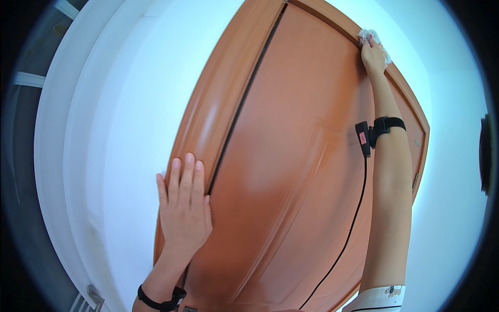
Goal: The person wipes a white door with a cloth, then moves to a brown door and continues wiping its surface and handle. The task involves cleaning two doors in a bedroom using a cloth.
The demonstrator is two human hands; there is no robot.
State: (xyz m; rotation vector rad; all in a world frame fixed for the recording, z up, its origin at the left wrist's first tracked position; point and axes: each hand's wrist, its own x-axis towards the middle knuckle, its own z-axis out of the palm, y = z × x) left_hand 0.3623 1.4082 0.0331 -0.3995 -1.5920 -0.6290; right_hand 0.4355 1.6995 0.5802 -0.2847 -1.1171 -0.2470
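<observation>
My right hand reaches up with a crumpled white cloth, which has some pinkish parts. The cloth lies against the top rail of a brown wooden door frame. Lower and to the left, my left hand rests flat on the wide side casing of that frame, fingers apart and holding nothing. Between my two arms stands the brown panelled door, with a dark gap along its left edge.
A black strap with a small device sits on my right forearm; its black cable hangs across the door. Another black band is on my left wrist. White wall flanks the frame. A dark object is at the far right.
</observation>
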